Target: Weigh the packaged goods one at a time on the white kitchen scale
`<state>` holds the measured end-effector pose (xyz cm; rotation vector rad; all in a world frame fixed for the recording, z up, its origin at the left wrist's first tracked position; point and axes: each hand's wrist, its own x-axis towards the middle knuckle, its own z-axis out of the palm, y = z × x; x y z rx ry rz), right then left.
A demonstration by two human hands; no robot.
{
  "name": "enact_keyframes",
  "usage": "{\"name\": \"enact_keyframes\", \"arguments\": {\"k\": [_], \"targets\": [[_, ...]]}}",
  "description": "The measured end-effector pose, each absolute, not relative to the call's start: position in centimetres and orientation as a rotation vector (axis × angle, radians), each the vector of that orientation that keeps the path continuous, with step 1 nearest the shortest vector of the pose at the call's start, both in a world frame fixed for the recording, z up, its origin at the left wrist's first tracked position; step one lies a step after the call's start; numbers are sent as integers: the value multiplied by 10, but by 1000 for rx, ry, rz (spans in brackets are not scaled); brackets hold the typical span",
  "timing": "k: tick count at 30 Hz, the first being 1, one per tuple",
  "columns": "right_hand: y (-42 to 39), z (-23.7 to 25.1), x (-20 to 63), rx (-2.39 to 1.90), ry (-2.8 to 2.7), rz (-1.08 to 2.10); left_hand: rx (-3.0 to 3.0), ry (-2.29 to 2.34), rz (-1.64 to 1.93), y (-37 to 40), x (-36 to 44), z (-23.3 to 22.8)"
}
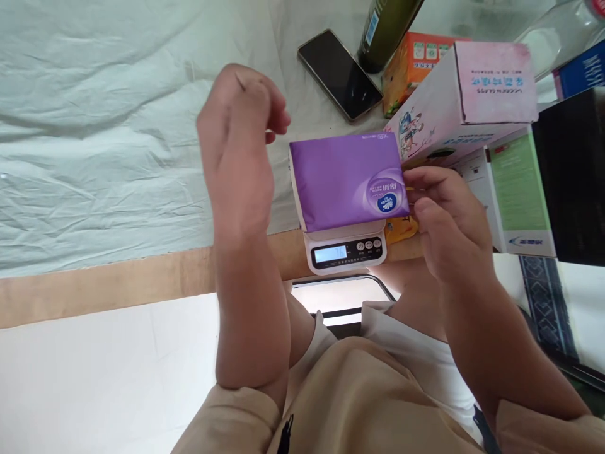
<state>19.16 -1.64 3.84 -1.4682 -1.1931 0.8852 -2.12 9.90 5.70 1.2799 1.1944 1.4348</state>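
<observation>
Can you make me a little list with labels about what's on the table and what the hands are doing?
On the scale: purple tissue pack lying flat on the white kitchen scale
Scale display: lit, digits too blurry to be sure
Left hand: raised above the cloth, holding nothing
Right hand: fingertips touching the pack's right edge
Behind: black phone, dark green bottle, pink and white box
Surface: pale wrinkled cloth

Bare left hand (pixel 239 157) and right hand (pixel 449 221), bare forearms, tan sleeves (pixel 231 419) pushed up to the elbows, white layer (pixel 420 353) beneath
</observation>
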Motion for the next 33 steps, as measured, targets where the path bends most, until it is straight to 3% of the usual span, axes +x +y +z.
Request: {"name": "enact_keyframes", "arguments": {"k": [4, 13, 23, 29, 33], "targets": [[-19, 35, 190, -1422, -1177, 938, 1286, 1236, 1188, 96, -15, 53], [-29, 27, 178, -1380, -1257, 972, 1290, 1317, 1118, 83, -2, 68], [-31, 42, 97, -1266, -1304, 1335, 1304, 1579, 1076, 58, -91, 91], [-43, 34, 73, -1361, -1318, 1418, 1349, 1649, 729, 46, -140, 76], [-50, 30, 70, -1435, -1355, 1366, 1391, 1655, 761, 45, -149, 73]]}}
